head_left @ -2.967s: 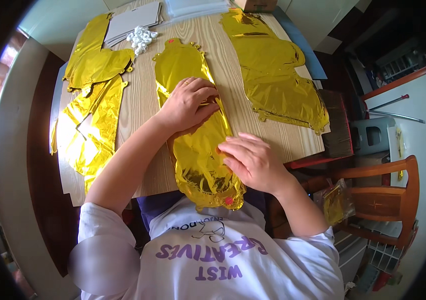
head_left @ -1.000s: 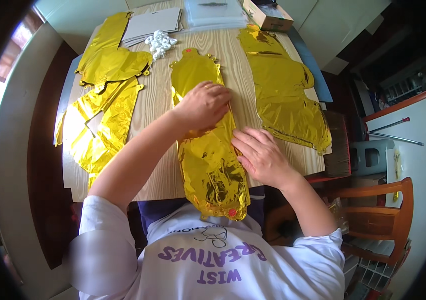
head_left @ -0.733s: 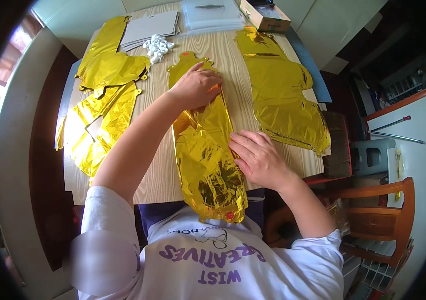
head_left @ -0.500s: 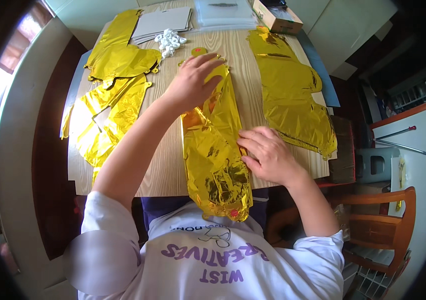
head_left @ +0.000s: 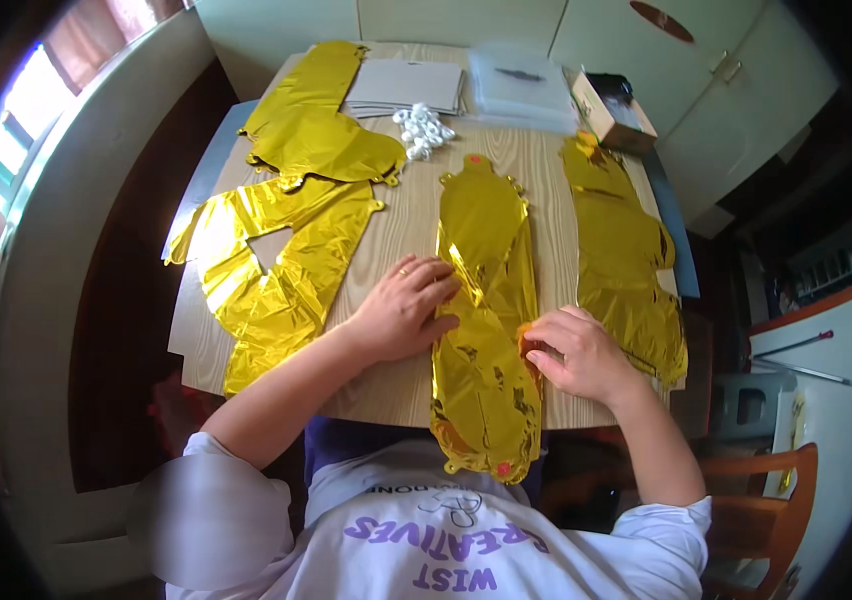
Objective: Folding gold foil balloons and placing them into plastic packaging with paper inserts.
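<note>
A long, flat gold foil balloon [head_left: 486,260] lies lengthwise in front of me, its near end hanging past the table edge. Red spots mark both ends, and small tabs stick out at its rim. My left hand [head_left: 408,308] rests on its left edge, fingers over the foil and thumb apart. At the opposite edge, my right hand [head_left: 578,352] has thumb and fingertips closed on a bit of the foil, where an orange glint shows. On my left lie more flat gold foil balloons, a smooth one [head_left: 316,130] and a wrinkled one [head_left: 296,260]. Another gold foil balloon [head_left: 621,250] lies at the right.
Small white rings or rolls [head_left: 422,130] are heaped behind the middle balloon. Farther back are a stack of grey-white boards [head_left: 404,85], clear plastic sleeves [head_left: 521,88] and an open cardboard box [head_left: 611,115]. A wooden chair [head_left: 761,510] stands right of the wooden table [head_left: 401,225].
My left hand has drawn back from the balloon's far end to its left edge, uncovering that end. My right hand now pinches the right edge. The whole view has shifted.
</note>
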Demonstrator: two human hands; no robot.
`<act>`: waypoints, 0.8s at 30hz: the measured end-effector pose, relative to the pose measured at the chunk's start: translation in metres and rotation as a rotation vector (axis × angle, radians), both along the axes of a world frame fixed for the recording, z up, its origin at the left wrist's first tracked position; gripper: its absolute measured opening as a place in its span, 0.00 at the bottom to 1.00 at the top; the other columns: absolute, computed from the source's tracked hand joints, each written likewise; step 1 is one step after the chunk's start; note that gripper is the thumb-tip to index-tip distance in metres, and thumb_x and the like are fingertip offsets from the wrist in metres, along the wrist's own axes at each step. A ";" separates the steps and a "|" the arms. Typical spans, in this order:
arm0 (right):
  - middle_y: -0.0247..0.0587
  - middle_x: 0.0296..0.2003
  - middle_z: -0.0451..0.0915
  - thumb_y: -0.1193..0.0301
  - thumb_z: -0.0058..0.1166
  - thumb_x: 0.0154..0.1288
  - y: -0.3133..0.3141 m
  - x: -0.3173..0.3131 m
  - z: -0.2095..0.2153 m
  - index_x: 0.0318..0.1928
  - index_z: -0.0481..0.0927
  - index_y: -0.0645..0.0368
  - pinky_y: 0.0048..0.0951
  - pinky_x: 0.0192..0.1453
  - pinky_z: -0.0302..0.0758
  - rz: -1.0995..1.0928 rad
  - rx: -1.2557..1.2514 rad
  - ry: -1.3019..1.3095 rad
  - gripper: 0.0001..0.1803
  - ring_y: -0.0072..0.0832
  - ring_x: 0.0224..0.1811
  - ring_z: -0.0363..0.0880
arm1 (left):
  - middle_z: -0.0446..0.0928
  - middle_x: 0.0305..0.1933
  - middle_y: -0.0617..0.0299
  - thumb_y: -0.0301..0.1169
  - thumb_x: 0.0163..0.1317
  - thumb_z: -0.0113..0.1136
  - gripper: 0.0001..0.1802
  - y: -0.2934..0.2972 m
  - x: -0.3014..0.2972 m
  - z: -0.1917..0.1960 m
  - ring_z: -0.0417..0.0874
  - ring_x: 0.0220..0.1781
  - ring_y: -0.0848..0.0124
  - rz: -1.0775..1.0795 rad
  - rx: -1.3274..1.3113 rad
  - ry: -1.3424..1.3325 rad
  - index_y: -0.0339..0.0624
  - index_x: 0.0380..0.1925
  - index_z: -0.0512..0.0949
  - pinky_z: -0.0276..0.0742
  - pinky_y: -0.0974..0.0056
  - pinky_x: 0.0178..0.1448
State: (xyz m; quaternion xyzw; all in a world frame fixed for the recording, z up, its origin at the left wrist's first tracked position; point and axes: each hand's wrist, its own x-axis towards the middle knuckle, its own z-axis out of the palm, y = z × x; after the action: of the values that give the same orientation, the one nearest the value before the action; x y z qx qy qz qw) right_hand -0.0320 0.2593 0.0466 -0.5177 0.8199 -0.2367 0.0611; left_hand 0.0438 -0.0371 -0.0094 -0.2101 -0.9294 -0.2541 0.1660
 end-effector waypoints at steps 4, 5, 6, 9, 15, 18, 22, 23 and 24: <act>0.43 0.38 0.87 0.66 0.62 0.66 -0.042 -0.062 0.036 0.43 0.87 0.60 0.36 0.49 0.81 -0.010 0.190 -0.265 0.11 0.32 0.41 0.86 | 0.75 0.62 0.49 0.45 0.57 0.71 0.32 -0.002 0.003 0.001 0.72 0.70 0.51 0.020 0.009 -0.009 0.39 0.59 0.77 0.62 0.44 0.76; 0.37 0.37 0.87 0.66 0.61 0.70 -0.068 -0.084 0.045 0.40 0.87 0.59 0.31 0.47 0.80 -0.128 0.189 -0.387 0.10 0.24 0.40 0.84 | 0.74 0.62 0.49 0.48 0.56 0.71 0.34 -0.003 0.006 0.001 0.72 0.71 0.52 0.039 -0.005 -0.018 0.40 0.59 0.77 0.62 0.43 0.77; 0.32 0.34 0.86 0.64 0.60 0.72 -0.096 -0.115 0.050 0.38 0.87 0.58 0.29 0.46 0.79 -0.146 0.190 -0.370 0.10 0.18 0.38 0.81 | 0.74 0.62 0.49 0.48 0.57 0.71 0.34 -0.004 0.009 0.000 0.72 0.71 0.52 0.057 -0.004 -0.023 0.40 0.59 0.77 0.61 0.43 0.77; 0.41 0.38 0.88 0.63 0.62 0.69 -0.177 -0.215 0.046 0.44 0.87 0.60 0.30 0.50 0.79 -0.206 -0.049 -0.174 0.13 0.27 0.41 0.84 | 0.74 0.63 0.49 0.48 0.57 0.70 0.33 -0.002 0.004 -0.002 0.71 0.72 0.52 0.062 0.004 -0.025 0.40 0.58 0.77 0.61 0.43 0.78; 0.55 0.60 0.81 0.62 0.62 0.58 -0.274 -0.326 -0.015 0.63 0.79 0.60 0.39 0.70 0.73 -0.281 0.124 0.303 0.31 0.47 0.65 0.78 | 0.74 0.66 0.47 0.50 0.61 0.66 0.35 0.003 0.003 0.004 0.69 0.74 0.52 0.071 -0.024 -0.118 0.37 0.61 0.76 0.56 0.42 0.81; 0.53 0.67 0.74 0.62 0.58 0.60 -0.292 -0.341 -0.028 0.68 0.74 0.59 0.37 0.76 0.67 -0.272 0.299 0.274 0.35 0.44 0.71 0.72 | 0.74 0.66 0.48 0.51 0.63 0.63 0.35 -0.001 0.004 0.005 0.68 0.74 0.52 0.060 -0.032 -0.147 0.37 0.62 0.76 0.56 0.42 0.81; 0.53 0.62 0.79 0.66 0.54 0.63 -0.297 -0.333 -0.026 0.62 0.79 0.59 0.40 0.75 0.68 -0.181 0.416 0.296 0.27 0.44 0.67 0.75 | 0.74 0.66 0.48 0.51 0.64 0.63 0.34 -0.003 0.003 0.002 0.69 0.74 0.51 0.060 -0.013 -0.163 0.37 0.62 0.76 0.56 0.42 0.81; 0.53 0.58 0.83 0.67 0.54 0.63 -0.294 -0.331 -0.022 0.59 0.83 0.58 0.41 0.73 0.69 -0.158 0.397 0.346 0.24 0.45 0.64 0.79 | 0.74 0.66 0.49 0.51 0.64 0.63 0.34 -0.004 0.003 0.004 0.69 0.74 0.52 0.062 0.001 -0.165 0.37 0.61 0.76 0.56 0.42 0.81; 0.51 0.52 0.85 0.68 0.53 0.63 -0.295 -0.329 -0.019 0.53 0.85 0.57 0.41 0.71 0.71 -0.109 0.437 0.431 0.19 0.45 0.59 0.81 | 0.74 0.66 0.49 0.51 0.64 0.63 0.34 -0.005 0.002 0.004 0.69 0.74 0.52 0.063 0.016 -0.168 0.37 0.61 0.76 0.56 0.42 0.81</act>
State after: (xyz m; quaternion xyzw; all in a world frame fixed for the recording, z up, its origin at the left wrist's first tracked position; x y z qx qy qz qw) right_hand -0.3608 -0.0352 0.0277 -0.4858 0.8720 0.0577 -0.0172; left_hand 0.0462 -0.0416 -0.0051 -0.1571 -0.9442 -0.2727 0.0969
